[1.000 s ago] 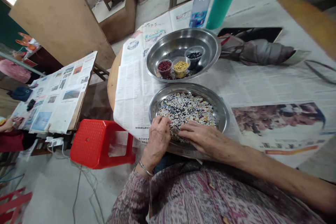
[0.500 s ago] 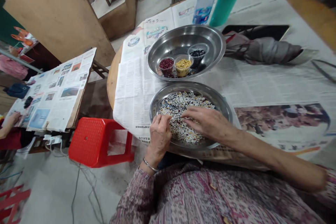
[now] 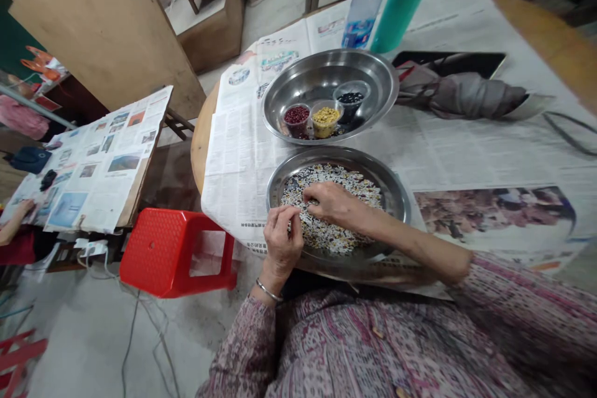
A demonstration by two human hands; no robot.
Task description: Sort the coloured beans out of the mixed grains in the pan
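**Round wooden table under newspaper**

Newspaper sheets (image 3: 233,161) cover the round wooden table (image 3: 198,149). A near steel tray (image 3: 396,199) sits by the nearest edge, a far steel tray (image 3: 321,78) just behind it. Toward the far edge stand a plastic water bottle (image 3: 364,12) and a green flask (image 3: 405,3); right, a folded grey umbrella (image 3: 459,96) lies against a flat black slab (image 3: 448,62).

Right hand (image 3: 332,204) drawn inward, fingers (image 3: 313,194) pinched

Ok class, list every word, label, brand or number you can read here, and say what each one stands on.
Nothing can be read with certainty.
Main newspaper spread: print too small to read.
Second newspaper spread, to the left: print too small to read.
Plastic water bottle, blue label: too blurred to read.
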